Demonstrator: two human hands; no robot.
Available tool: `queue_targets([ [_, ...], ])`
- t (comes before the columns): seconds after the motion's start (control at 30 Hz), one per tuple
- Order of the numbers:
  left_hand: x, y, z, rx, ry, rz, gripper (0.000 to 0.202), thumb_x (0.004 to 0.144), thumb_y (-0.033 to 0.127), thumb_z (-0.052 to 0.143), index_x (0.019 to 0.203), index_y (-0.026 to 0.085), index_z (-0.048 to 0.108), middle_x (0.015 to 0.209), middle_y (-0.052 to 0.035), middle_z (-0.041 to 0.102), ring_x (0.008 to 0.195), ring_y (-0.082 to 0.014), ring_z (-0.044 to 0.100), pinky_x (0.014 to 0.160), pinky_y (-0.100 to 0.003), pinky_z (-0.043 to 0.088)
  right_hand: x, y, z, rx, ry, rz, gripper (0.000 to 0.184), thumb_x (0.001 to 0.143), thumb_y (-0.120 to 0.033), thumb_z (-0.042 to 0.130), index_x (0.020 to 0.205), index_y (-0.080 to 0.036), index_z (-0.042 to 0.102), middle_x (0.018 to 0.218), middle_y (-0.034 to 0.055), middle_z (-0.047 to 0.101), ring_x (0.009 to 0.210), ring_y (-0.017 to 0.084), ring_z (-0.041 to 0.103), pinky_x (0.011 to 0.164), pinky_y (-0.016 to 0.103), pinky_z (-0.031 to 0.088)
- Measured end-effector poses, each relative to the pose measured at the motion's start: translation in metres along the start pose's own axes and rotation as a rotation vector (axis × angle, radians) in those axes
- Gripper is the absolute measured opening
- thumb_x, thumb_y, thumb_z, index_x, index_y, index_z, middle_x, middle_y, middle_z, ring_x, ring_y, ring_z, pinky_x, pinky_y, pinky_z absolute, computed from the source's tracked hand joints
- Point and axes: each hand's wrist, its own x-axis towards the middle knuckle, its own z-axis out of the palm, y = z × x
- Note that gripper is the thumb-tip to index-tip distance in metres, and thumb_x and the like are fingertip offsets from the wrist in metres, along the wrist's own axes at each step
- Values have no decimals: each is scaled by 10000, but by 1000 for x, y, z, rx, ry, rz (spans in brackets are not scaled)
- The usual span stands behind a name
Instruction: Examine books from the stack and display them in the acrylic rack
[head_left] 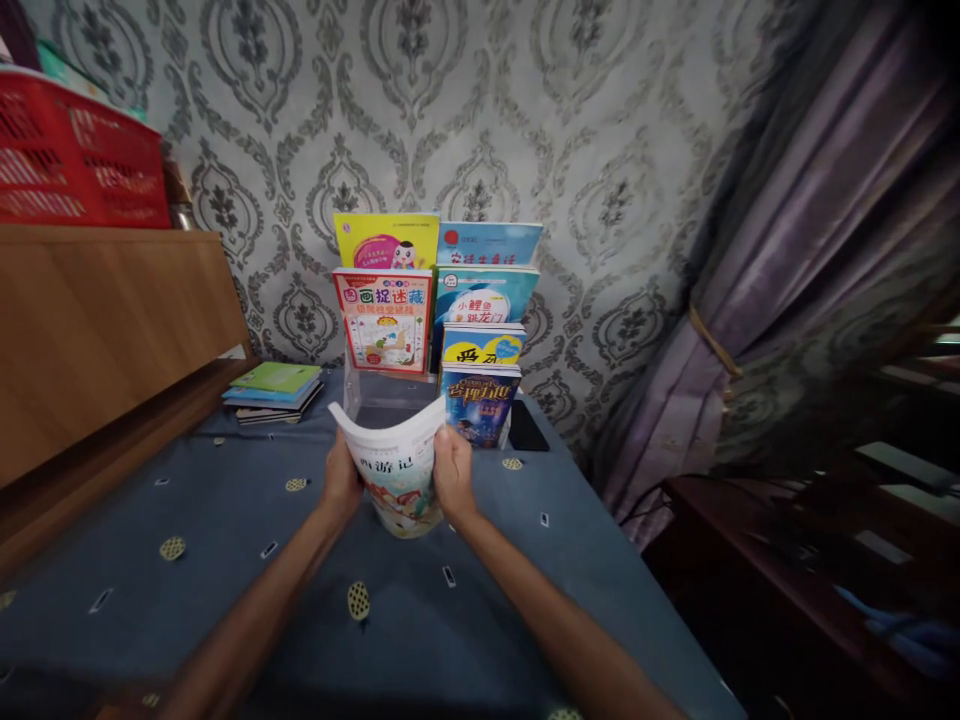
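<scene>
A thin white picture book (396, 478) with a colourful cover is held upright between both hands, its top edge bowed into a curve. My left hand (341, 480) grips its left edge and my right hand (453, 472) grips its right edge. Just behind it stands a clear tiered book rack (367, 395) against the wall. The rack holds several children's books: a red-framed one (384, 320) and a yellow one (387, 241) on the left, blue ones (484, 292) and a dark starry one (477, 403) on the right. The rack's front left slot looks vacant.
The table carries a blue patterned cloth (225, 540). A small stack of thin books (273, 391) lies at the back left. A dark phone (528, 428) lies right of the rack. A wooden cabinet (97, 320) with a red basket (75, 155) stands left; purple curtain (810, 270) hangs right.
</scene>
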Motion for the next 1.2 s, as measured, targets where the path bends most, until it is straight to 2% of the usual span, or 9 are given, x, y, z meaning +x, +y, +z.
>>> queue_targets([
  [0.1,11,11,8,-47,182,82,402,850,540,656,970,161,714,914,-40,787,984,-243,703,784,-315,545,12,7,5,-41,30,-40,505,883,-683,376,641,-241,407,576,-25,406,590,144,378,537,272,366],
  [0.23,21,8,10,-8,172,58,403,874,528,626,979,152,724,964,-53,787,1055,-249,694,855,-331,546,11,33,7,-41,46,-22,473,899,-642,377,677,-233,461,617,-6,489,622,163,440,579,288,410],
  [0.4,32,-12,-4,13,212,65,412,865,582,612,1006,213,726,1120,-35,767,1208,-255,639,972,-367,533,-6,68,4,-51,56,36,463,918,-598,407,793,-193,595,712,30,610,713,203,544,663,313,460],
  [0.57,40,-20,-14,48,191,57,537,854,686,574,1070,215,713,1230,-58,726,1272,-280,600,1016,-412,524,-11,76,0,-51,29,33,488,944,-585,401,906,-167,648,795,54,670,777,221,590,704,318,477],
  [0.63,38,-21,-15,33,148,75,600,854,731,534,1101,212,705,1274,-68,704,1299,-284,579,1029,-416,520,-11,76,0,-69,26,32,489,955,-580,392,920,-165,648,805,53,673,775,217,592,708,315,478],
  [0.7,33,-20,-16,-4,53,126,672,847,783,480,1149,222,693,1297,-63,691,1317,-283,563,1044,-420,516,-11,77,-1,-91,28,32,479,966,-570,382,907,-170,640,792,46,667,760,211,586,703,312,477],
  [0.83,20,-14,-17,-30,-101,193,751,820,833,445,1197,229,681,1255,-65,714,1349,-301,530,1071,-449,503,-12,78,-2,-162,32,28,435,985,-534,360,887,-192,612,788,44,654,813,221,597,740,318,484],
  [1.03,11,-6,-12,-19,-116,209,642,806,738,589,1163,217,703,1251,-72,715,1393,-303,478,1109,-444,469,-15,69,-8,-253,66,10,375,1002,-493,342,1124,-216,562,1017,72,675,939,214,622,841,326,492],
  [1.2,10,2,-19,46,-167,147,692,690,756,697,1072,180,738,1178,-117,742,1233,-333,620,1023,-438,513,-18,51,-27,-205,-36,39,339,1005,-494,371,1024,-215,562,923,51,679,836,197,619,783,306,508],
])
